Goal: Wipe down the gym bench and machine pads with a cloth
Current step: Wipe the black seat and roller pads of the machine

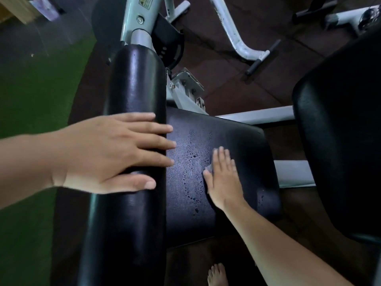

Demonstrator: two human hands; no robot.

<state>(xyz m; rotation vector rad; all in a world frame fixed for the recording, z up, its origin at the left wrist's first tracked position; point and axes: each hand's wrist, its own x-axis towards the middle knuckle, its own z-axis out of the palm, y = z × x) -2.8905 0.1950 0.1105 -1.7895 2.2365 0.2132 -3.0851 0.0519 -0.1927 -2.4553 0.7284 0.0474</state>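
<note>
A long black roller pad [132,213] runs down the middle of the head view. My left hand [111,153] rests across it with straight fingers reaching over its right edge. Below and to the right lies a flat black seat pad [243,145] dotted with water drops. My right hand [222,176] lies flat on that pad, fingers straight. A small pale bit of cloth [209,168] shows by the thumb; the rest of it is hidden under the palm.
A second large black pad [340,141] stands at the right. Pale grey machine frame tubes [255,116] run between the pads and up at the top. Green turf [31,100] covers the floor at the left. A bare foot [217,274] shows at the bottom.
</note>
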